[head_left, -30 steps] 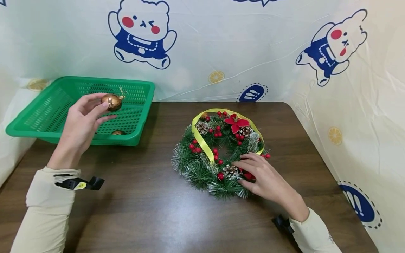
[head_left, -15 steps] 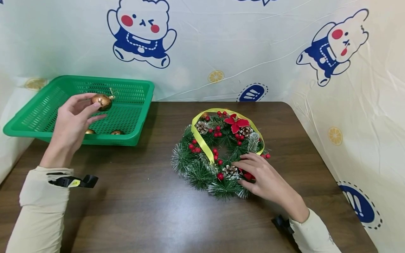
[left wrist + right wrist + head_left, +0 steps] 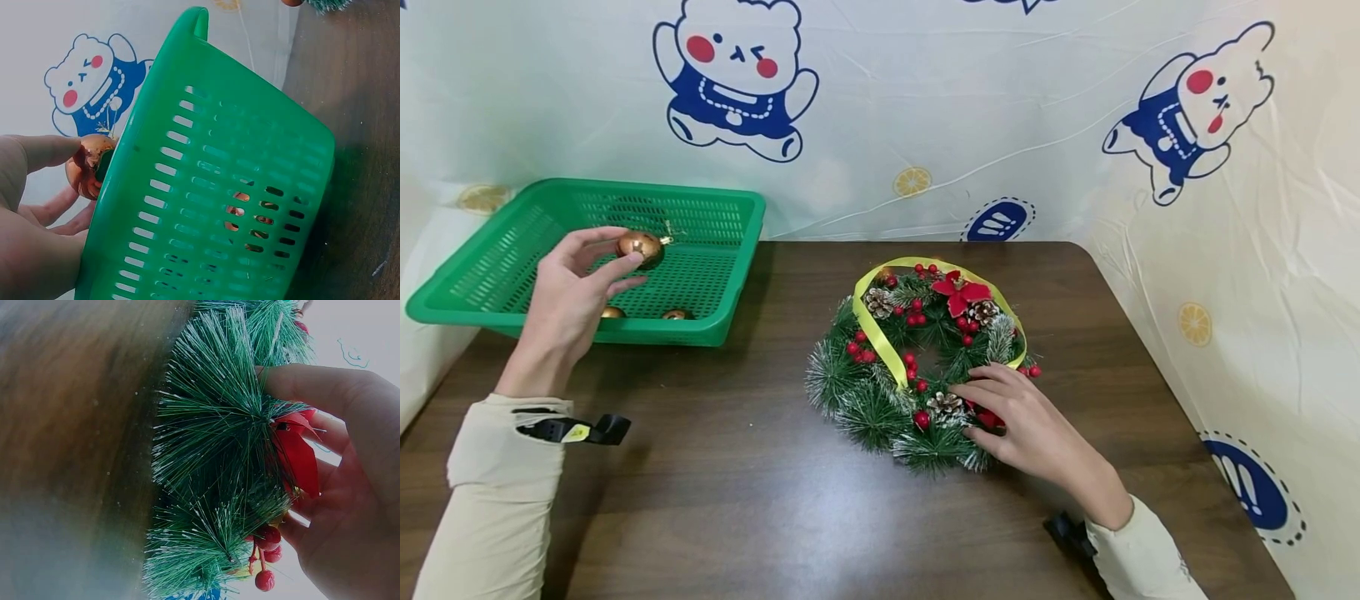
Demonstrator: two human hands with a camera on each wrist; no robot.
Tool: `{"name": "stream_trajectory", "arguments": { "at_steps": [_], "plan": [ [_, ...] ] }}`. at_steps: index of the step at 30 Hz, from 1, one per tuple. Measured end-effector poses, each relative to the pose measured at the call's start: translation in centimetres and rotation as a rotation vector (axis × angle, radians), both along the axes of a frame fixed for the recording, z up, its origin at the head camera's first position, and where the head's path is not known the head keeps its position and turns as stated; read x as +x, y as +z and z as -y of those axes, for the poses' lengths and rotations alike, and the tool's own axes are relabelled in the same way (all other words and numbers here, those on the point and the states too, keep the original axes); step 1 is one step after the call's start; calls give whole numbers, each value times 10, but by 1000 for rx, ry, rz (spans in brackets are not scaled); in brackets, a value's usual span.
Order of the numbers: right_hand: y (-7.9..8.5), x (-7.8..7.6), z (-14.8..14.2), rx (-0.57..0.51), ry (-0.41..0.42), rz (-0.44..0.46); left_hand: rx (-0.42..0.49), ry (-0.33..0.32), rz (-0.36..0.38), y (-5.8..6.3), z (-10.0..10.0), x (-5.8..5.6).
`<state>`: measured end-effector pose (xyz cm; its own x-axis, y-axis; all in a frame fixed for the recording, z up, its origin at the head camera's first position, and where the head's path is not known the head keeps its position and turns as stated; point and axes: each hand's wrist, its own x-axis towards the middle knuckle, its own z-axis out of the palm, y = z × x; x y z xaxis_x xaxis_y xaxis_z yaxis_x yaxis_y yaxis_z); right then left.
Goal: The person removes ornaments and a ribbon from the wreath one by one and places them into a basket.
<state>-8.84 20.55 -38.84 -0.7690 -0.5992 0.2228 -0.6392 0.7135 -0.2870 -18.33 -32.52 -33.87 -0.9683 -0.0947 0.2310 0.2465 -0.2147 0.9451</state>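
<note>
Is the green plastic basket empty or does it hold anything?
Not empty: in the head view, two shiny gold-brown balls show inside the green plastic basket, partly hidden. The left hand pinches another ball.

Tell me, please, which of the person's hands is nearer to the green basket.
The left hand: it is over the near rim of the green basket, pinching a gold ornament. The right hand is farther off, touching the wreath to the basket's right.

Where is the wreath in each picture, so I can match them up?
Head: the wreath is just right of the middle.
Left wrist: only a little bit peeks in at the top edge, toward the right.
Right wrist: it fills the middle.
Shared landmark: the brown table shows in all three.
</note>
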Motion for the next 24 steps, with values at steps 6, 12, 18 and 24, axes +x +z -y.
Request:
{"name": "stream_trajectory", "arguments": {
  "at_steps": [6,12,18,24],
  "plan": [
    [0,0,0,2,0,1,-39,17,20,-1,0,1],
    [-1,-1,0,-4,6,-3,-69,39,44,-1,-1,0],
    [0,-1,0,-5,5,2,-70,43,39,-1,-1,0],
    [0,0,0,-7,3,4,-74,45,35,-1,-2,0]
  ]
}}
